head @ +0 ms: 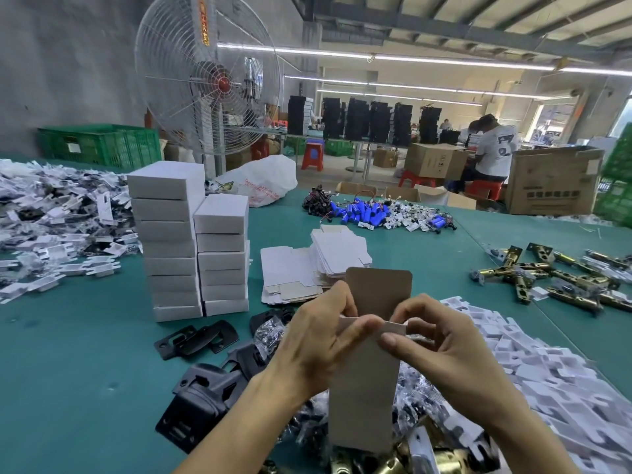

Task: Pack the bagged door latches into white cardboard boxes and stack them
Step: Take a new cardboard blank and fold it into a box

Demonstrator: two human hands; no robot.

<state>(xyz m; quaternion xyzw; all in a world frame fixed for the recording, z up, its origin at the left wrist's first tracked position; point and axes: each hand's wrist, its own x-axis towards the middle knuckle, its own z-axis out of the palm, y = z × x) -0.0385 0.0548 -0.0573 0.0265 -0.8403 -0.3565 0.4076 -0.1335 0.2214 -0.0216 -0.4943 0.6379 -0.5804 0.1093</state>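
While the left hand [318,340] and right hand [441,343] both pinch the half-folded box [362,398], its long axis up-frame, the bagged latches [410,384] lie just beneath, lower centre.

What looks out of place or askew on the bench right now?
Nothing looks damaged. The taller stack of white boxes steps leftward toward its top, so it looks askew, though the wide lens may exaggerate. The pile of flat blanks is fanned, not squared. Left hand and right hand pinch an unfolded box.
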